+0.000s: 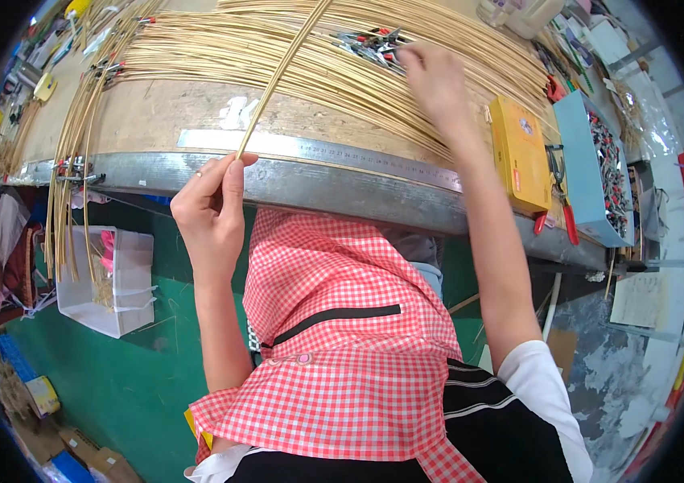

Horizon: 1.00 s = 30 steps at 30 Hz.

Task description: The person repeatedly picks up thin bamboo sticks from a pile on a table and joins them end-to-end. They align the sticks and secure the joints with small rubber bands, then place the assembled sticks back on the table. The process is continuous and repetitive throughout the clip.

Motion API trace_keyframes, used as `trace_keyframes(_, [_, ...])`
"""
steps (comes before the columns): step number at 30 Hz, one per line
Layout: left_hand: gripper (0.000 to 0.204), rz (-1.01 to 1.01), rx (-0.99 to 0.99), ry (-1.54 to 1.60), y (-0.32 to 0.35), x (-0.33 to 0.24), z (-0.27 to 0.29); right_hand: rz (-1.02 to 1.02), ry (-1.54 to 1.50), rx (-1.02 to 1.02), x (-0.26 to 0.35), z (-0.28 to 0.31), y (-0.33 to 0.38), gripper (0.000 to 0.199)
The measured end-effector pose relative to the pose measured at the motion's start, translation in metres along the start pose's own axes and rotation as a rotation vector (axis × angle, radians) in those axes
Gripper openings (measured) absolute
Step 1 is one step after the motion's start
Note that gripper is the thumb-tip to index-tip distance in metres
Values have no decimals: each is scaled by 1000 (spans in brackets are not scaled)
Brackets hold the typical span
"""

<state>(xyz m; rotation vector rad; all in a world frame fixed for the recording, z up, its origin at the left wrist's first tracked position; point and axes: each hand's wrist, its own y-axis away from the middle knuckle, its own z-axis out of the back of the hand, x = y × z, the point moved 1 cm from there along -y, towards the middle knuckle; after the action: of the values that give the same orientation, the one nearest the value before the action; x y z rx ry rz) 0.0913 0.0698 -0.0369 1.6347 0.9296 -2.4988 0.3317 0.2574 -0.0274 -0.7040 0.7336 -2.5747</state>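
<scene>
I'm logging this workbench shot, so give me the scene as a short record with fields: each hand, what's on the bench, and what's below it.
left hand: left hand pinches the near end of a cane strip at the bench edge
right hand: right hand reaches over the laid canes, beside a pile of small clips
bench: metal ruler, yellow box, blue tray of clips
below: white bin on the green floor
clothing: red checked apron
</scene>
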Motion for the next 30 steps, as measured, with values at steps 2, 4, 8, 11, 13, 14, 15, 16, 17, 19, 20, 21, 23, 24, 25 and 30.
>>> trace_keyframes(2, [13, 105, 8, 100, 2, 6, -2, -161, 227, 90, -35, -3, -17, 21])
trace_keyframes(4, [14, 222, 28, 186, 5, 7, -6, -154, 293, 182, -64, -13, -24, 20])
trace_keyframes(8, [22, 217, 85, 222, 9, 10, -11, -148, 302, 257, -71, -16, -29, 18])
trace_keyframes(11, [23, 305, 131, 366, 11, 9, -14, -124, 276, 283, -74, -8, -23, 18])
trace_keyframes(13, [25, 365, 168, 452, 12, 5, -15, -107, 236, 276, -61, 9, -18, 17])
trace_keyframes(14, [25, 390, 182, 496, 14, 6, -16, -167, 154, 189, -46, 19, -11, 17])
trace_keyframes(15, [25, 416, 199, 539, 15, 6, -18, -167, 96, 179, -38, 25, -3, 18])
trace_keyframes(16, [25, 422, 203, 554, 16, 7, -20, -168, 38, 168, -31, 29, 4, 18])
trace_keyframes(17, [25, 428, 212, 571, 17, 10, -23, -172, -16, 157, -25, 34, 12, 18])
trace_keyframes(19, [25, 436, 228, 594, 18, 11, -26, -176, -59, 181, -4, 35, 30, 16])
trace_keyframes(20, [25, 437, 238, 603, 17, 10, -27, -180, -78, 189, 0, 37, 34, 15])
trace_keyframes(21, [25, 438, 247, 613, 17, 8, -28, -162, -134, 132, -2, 38, 36, 14])
trace_keyframes(23, [25, 435, 241, 595, 17, 4, -27, -126, -247, 19, -9, 36, 40, 12])
trace_keyframes(24, [25, 434, 239, 585, 17, 3, -26, -117, -219, 15, -9, 39, 40, 12])
trace_keyframes(25, [25, 432, 238, 583, 17, 3, -26, -15, -163, 53, -10, 40, 38, 13])
trace_keyframes(30, [25, 433, 239, 578, 17, 7, -25, 203, 63, 163, -34, 32, 39, 22])
